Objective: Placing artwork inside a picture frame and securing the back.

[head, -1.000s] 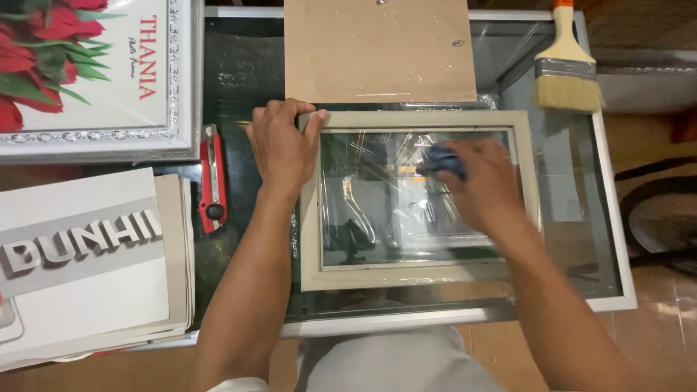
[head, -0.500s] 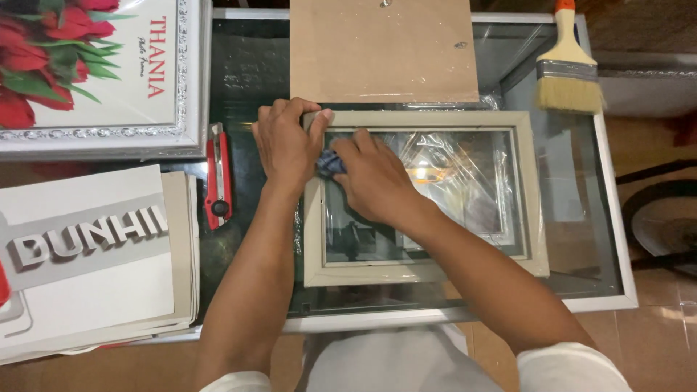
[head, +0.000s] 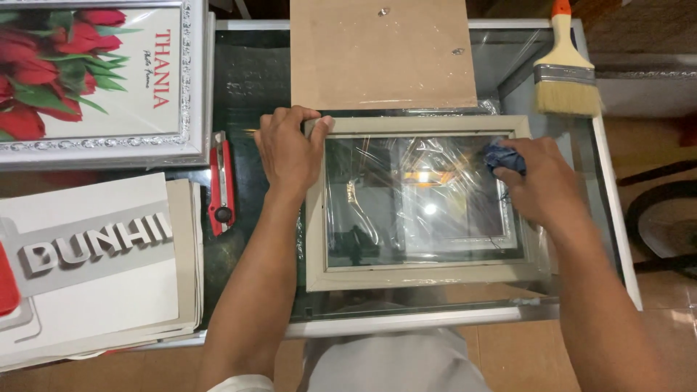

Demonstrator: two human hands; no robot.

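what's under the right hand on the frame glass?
A dark blue cloth sticks out from under the right hand, pressed to the picture frame glass near its top right corner. The rest of the cloth is covered.
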